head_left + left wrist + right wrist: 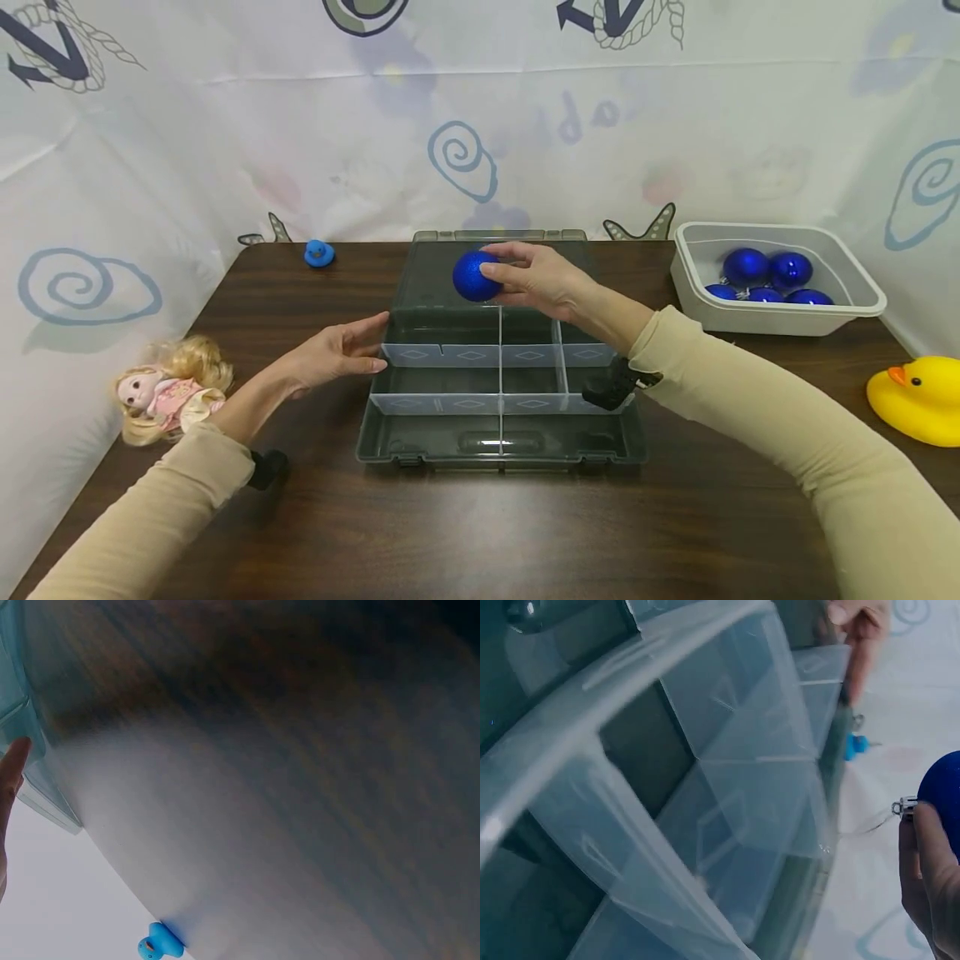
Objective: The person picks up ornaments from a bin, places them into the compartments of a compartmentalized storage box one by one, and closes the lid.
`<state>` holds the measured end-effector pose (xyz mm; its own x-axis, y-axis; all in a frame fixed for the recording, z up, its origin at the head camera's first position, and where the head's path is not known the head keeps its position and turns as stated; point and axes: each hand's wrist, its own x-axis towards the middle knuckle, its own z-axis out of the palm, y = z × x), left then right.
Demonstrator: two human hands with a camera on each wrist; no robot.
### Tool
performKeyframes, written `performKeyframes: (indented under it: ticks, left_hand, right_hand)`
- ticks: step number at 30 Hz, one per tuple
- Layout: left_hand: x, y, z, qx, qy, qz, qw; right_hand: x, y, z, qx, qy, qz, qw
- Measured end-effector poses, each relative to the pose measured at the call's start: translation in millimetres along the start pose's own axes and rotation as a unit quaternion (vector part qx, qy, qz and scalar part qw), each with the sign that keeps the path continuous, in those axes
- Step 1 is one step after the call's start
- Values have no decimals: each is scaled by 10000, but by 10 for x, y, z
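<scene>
A glittery blue Christmas ball (476,276) is pinched in my right hand (546,282), above the back part of a dark see-through divided box (438,430). In the right wrist view the Christmas ball (943,799) shows its silver cap and a thin wire loop. Clear dividers (442,404) split the box into compartments. My left hand (337,354) touches the box's left side with straight fingers and holds nothing. Only a finger of the left hand (12,776) shows in the left wrist view, against the box's edge.
At the back right, a white bin (780,321) holds several blue balls (746,267). A yellow rubber duck (918,402) sits at the right edge, a small blue duck (319,253) at the back left. A blond doll (174,390) lies beside the left forearm.
</scene>
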<state>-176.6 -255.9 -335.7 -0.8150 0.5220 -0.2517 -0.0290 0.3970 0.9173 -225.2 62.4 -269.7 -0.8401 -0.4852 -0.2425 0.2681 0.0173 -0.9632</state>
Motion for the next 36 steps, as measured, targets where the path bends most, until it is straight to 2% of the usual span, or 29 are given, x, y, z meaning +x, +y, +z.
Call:
performKeyframes:
  ticks: [5, 11, 14, 17, 20, 23, 27, 31, 33, 36]
  left_hand:
    - [5, -1, -3, 43, -17, -4, 10000]
    - [8, -13, -7, 55, -33, 24, 10000]
    - [2, -14, -9, 72, -15, 1, 10000]
    - [-3, -9, -5, 72, 14, -10, 10000]
    - [0, -5, -1, 70, 33, -6, 10000]
    - [6, 2, 2, 63, 38, 3, 10000]
    - [9, 3, 3, 77, 26, 20, 10000]
    - [1, -6, -1, 140, 13, 32, 9999]
    - [-8, -8, -1, 157, 6, 33, 9999]
    - [-22, -12, 3, 189, 3, 7, 9998]
  right_hand:
    - [102, 144, 89, -138, -100, 233, 9996]
    - [134, 269, 132, -947, -362, 359, 9942]
    - [126, 290, 156, -1440, -503, 190, 9881]
    - [115, 303, 191, -2181, -388, -219, 9749]
    - [106, 319, 237, -3059, -83, -713, 9494]
    - [101, 332, 276, -3620, 167, -995, 9267]
    - [101, 337, 293, -3973, 198, -1026, 9117]
    - [86, 339, 281, -4182, 90, -1037, 9023]
    - [66, 345, 260, -4037, 42, -1028, 9091]
    - [12, 341, 192, -3509, 35, -1008, 9309]
